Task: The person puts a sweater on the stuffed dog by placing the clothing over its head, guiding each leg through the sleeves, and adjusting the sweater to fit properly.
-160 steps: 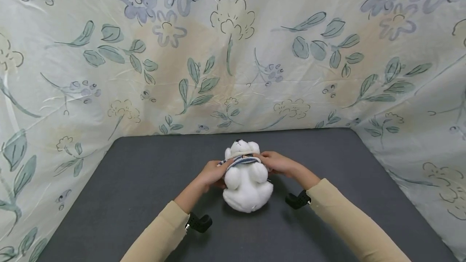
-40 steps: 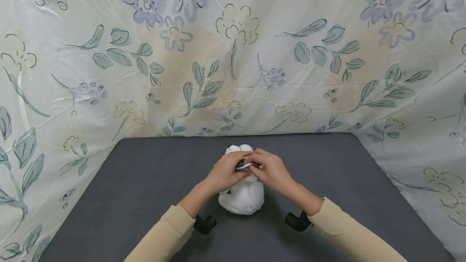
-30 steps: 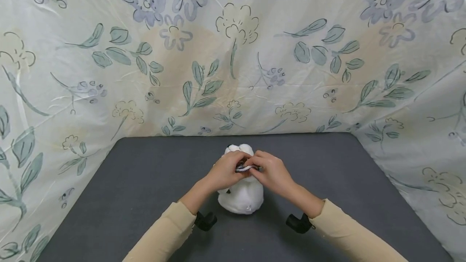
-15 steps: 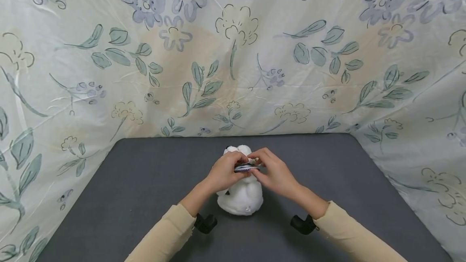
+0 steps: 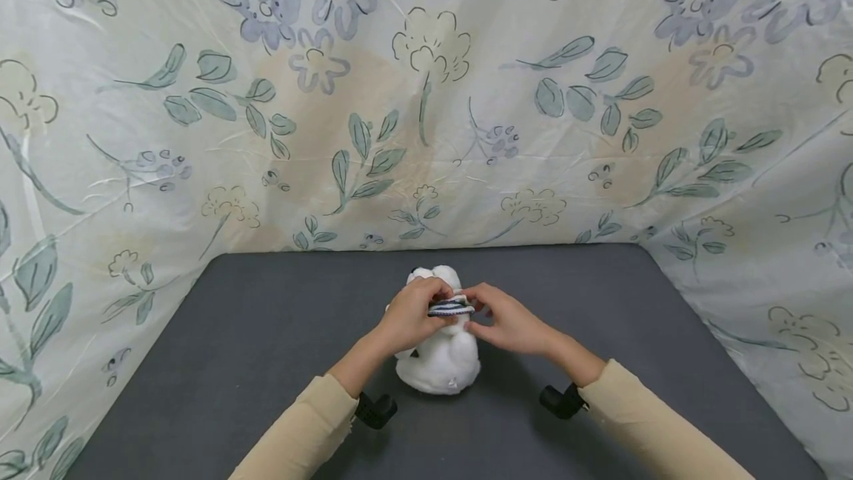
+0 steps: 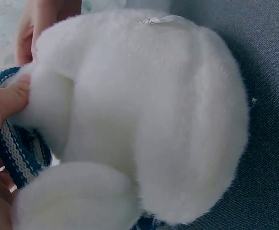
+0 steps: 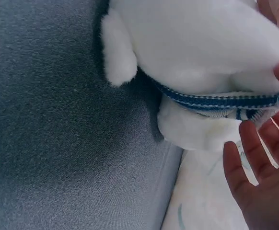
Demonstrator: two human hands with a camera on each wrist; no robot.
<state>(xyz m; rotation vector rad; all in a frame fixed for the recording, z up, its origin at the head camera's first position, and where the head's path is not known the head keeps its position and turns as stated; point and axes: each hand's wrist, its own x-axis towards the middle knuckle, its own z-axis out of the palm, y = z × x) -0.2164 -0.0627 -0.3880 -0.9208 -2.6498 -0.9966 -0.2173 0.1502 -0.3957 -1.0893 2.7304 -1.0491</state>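
Note:
A white plush animal (image 5: pixel 440 365) sits on the dark grey table, a blue-and-white knitted scarf (image 5: pixel 451 307) around its neck. My left hand (image 5: pixel 409 313) pinches the scarf at the front of the neck. In the left wrist view its thumb (image 6: pixel 15 98) lies by the toy's arm, with the scarf (image 6: pixel 17 148) passing behind. My right hand (image 5: pixel 509 321) is at the scarf's right side, thumb and fingers spread apart. The right wrist view shows its fingers (image 7: pixel 254 148) extended just off the scarf (image 7: pixel 216 101). My left hand hides part of the toy's head.
The dark grey table (image 5: pixel 286 332) extends around the toy on all sides. Behind and beside it hangs a floral cloth (image 5: pixel 426 95). Black wrist cameras (image 5: pixel 376 411) sit under both forearms, which wear beige sleeves (image 5: pixel 300 428).
Both hands came from the toy's sides to the scarf at its neck front. In the last second my right hand has let go of the scarf and drawn back slightly right; my left stays.

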